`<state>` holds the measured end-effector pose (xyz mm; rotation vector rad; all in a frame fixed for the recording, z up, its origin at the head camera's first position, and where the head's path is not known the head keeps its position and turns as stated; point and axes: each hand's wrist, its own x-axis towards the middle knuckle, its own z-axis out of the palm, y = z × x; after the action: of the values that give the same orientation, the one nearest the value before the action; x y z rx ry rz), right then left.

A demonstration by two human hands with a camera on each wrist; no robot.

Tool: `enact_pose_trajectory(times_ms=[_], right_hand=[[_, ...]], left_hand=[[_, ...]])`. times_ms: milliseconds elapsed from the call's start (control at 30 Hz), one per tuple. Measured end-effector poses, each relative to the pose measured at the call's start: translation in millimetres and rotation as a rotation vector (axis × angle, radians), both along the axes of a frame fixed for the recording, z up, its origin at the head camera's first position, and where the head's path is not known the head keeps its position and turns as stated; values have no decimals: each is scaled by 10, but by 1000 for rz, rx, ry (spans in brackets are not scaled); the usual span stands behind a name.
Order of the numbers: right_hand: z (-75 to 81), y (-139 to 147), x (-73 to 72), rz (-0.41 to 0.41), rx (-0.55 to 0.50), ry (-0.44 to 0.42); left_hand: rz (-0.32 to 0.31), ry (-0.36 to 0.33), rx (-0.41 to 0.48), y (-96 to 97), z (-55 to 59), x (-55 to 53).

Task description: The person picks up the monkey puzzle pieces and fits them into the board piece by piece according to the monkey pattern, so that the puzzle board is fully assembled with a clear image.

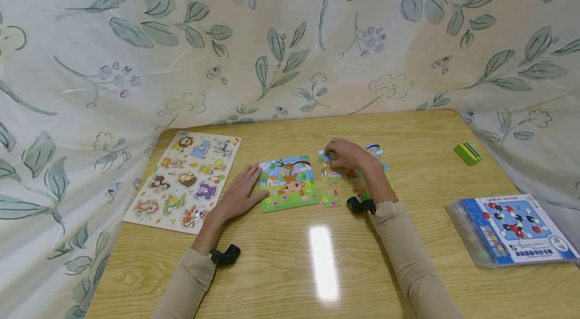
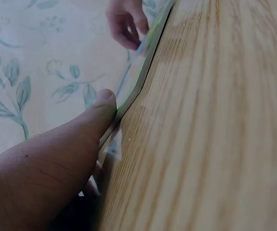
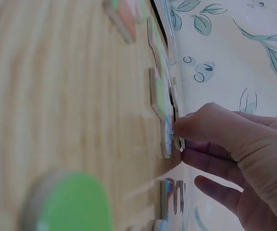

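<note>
A square monkey picture puzzle (image 1: pixel 290 190) lies flat on the wooden table. Along its left edge rests my left hand (image 1: pixel 239 194), fingers extended and thumb at the lower left corner; the left wrist view shows that thumb (image 2: pixel 104 103) against the board's edge. To the right of the picture, my right hand (image 1: pixel 349 155) pinches a small puzzle piece (image 1: pixel 329 155) between thumb and fingertips, low over the other loose pieces (image 1: pixel 331 199). In the right wrist view several pieces (image 3: pixel 156 94) lie near the fingertips. The hand and forearm partly hide the pieces on the right.
A peg board with animal shapes (image 1: pixel 217 150) lies on the left. A green block-shaped item (image 1: pixel 467 153) sits at the back right, and a clear case with a molecule-picture sheet (image 1: pixel 516 231) is at the right edge. Patterned cloth (image 1: pixel 290 72) hangs behind the table.
</note>
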<state>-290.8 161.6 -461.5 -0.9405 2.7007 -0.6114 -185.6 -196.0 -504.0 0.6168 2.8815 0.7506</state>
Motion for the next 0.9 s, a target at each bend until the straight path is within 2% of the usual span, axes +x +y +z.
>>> enact_pose_trajectory(times_ms=[233,500,900], right_hand=[[79,22,11,-40,-39,-32],[163,-9,85,-66,-81,-77],[288,-128,167,-21,-145,-81]], left_hand=[[-3,9,22,10,29,-10],[-9,15,12,11,-3,25],[-7,41,11,0,-23,50]])
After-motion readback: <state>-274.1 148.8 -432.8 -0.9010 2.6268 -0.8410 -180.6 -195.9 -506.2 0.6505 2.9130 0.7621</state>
